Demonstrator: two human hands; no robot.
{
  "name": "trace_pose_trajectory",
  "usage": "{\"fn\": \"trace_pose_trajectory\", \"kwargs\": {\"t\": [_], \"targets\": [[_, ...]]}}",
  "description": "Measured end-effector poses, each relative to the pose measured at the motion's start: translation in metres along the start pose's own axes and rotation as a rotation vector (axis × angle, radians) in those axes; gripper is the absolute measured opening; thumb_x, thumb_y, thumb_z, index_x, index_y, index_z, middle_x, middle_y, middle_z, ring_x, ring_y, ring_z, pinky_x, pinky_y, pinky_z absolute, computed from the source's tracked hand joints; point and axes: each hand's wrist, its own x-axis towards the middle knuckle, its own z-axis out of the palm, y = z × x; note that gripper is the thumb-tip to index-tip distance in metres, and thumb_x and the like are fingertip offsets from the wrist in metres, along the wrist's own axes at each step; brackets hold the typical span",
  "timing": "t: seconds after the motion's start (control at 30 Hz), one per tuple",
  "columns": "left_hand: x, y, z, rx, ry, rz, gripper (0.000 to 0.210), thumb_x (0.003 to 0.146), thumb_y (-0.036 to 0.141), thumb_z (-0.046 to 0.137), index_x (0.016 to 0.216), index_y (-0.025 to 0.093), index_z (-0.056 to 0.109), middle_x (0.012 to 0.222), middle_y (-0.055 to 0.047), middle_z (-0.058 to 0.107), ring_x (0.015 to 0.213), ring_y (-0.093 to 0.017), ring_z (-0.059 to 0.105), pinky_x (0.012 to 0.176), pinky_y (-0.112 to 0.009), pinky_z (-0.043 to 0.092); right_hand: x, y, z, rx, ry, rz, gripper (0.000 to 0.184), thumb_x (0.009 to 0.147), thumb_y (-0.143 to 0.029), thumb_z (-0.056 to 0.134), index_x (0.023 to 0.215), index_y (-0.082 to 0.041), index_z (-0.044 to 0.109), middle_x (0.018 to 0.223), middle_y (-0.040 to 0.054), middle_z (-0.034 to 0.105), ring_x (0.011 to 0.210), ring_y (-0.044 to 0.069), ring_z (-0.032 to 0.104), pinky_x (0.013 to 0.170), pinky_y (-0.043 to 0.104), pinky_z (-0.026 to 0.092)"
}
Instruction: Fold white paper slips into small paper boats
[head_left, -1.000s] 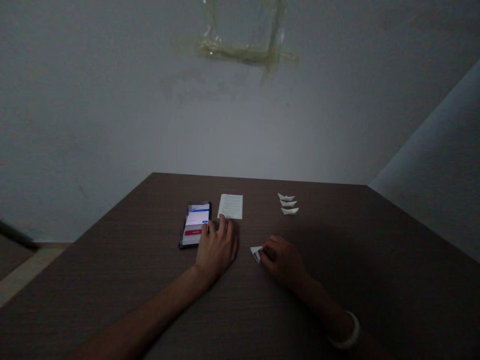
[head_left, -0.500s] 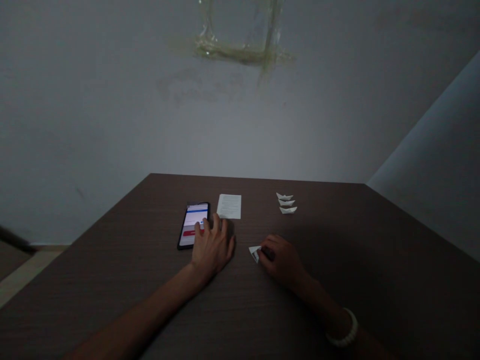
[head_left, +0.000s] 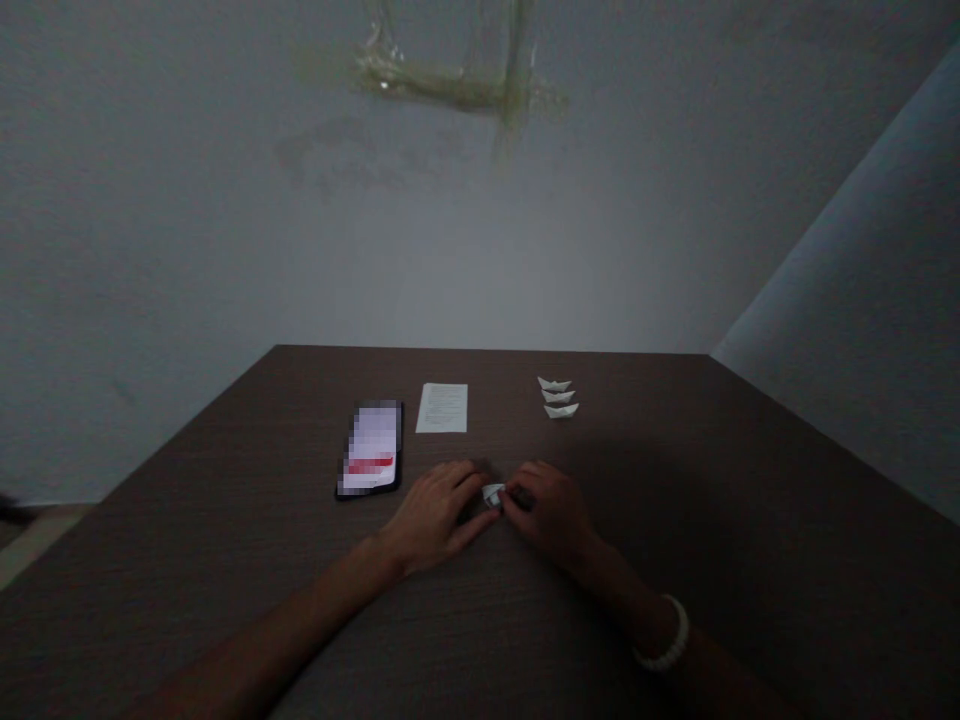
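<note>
A small piece of folded white paper [head_left: 493, 495] lies between my hands, low over the table. My right hand [head_left: 551, 510] pinches its right end between thumb and fingers; a pale bracelet circles that wrist. At the left end of the paper, the thumb and index finger of my left hand [head_left: 442, 508] close in around it. The fingers partly cover the paper, so its full shape is hidden. Farther back on the right, three small white paper boats [head_left: 560, 411] stand in a row, one behind another.
A phone [head_left: 371, 447] with a lit screen lies left of my left hand. Beside it is a stack of printed paper sheets [head_left: 442, 408]. The dark wooden table [head_left: 480, 640] ends at a grey wall [head_left: 480, 260] with a stained, taped patch.
My left hand has left the phone and moved right to the folded paper. My right hand keeps its pinch on the paper. The view has shifted slightly.
</note>
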Motion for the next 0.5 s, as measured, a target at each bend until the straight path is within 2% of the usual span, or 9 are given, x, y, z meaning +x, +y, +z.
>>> {"fn": "trace_pose_trajectory", "kwargs": {"t": [0.27, 0.5], "targets": [[0.0031, -0.0029, 0.0017, -0.073, 0.037, 0.022, 0.022, 0.092, 0.026, 0.048, 0.107, 0.016, 0.060, 0.103, -0.009, 0.064, 0.093, -0.023, 0.060, 0.081, -0.038, 0.050, 0.0019, -0.0024, -0.0026, 0.035, -0.001, -0.050, 0.011, 0.082, -0.018, 0.063, 0.071, -0.019, 0.061, 0.075, 0.0008, 0.061, 0.074, 0.015, 0.055, 0.070, 0.026, 0.040], [0.0033, -0.0056, 0.0015, -0.119, 0.021, 0.023, 0.026, 0.088, 0.017, 0.048, 0.110, 0.016, 0.061, 0.101, -0.009, 0.063, 0.093, -0.022, 0.059, 0.083, -0.037, 0.048, 0.0001, -0.0011, -0.0012, 0.081, -0.015, -0.112, 0.007, 0.087, -0.020, 0.061, 0.081, -0.019, 0.065, 0.080, 0.0015, 0.065, 0.076, 0.015, 0.057, 0.075, 0.027, 0.041]]}}
